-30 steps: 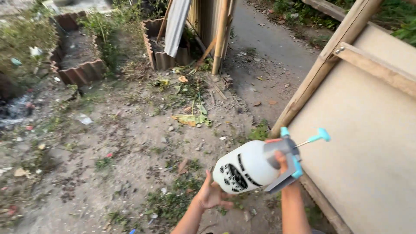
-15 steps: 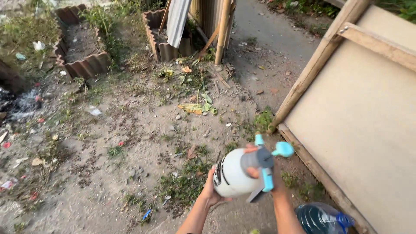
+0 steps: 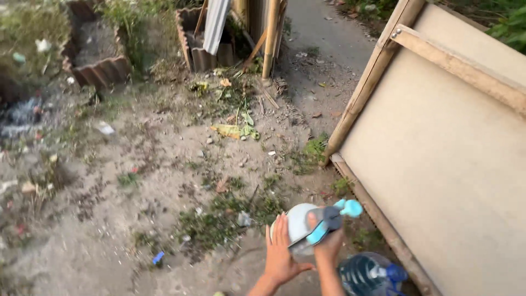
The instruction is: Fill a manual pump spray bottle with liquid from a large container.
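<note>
Gripping the handle end of the white pump sprayer (image 3: 300,226) with our right hand (image 3: 329,244), fingers wrapped shut around the grey and teal trigger head (image 3: 329,219). Our left hand (image 3: 282,255) lies flat and open against the tank's left side, steadying it. Sprayer sits right between both hands, long axis running roughly away from us, teal nozzle tip (image 3: 350,208) pointing right toward the leaning wooden board (image 3: 449,159). Just right of the sprayer and below it there's a big clear blue-tinted water jug (image 3: 367,274) with a blue cap. Can't see any labels.
</note>
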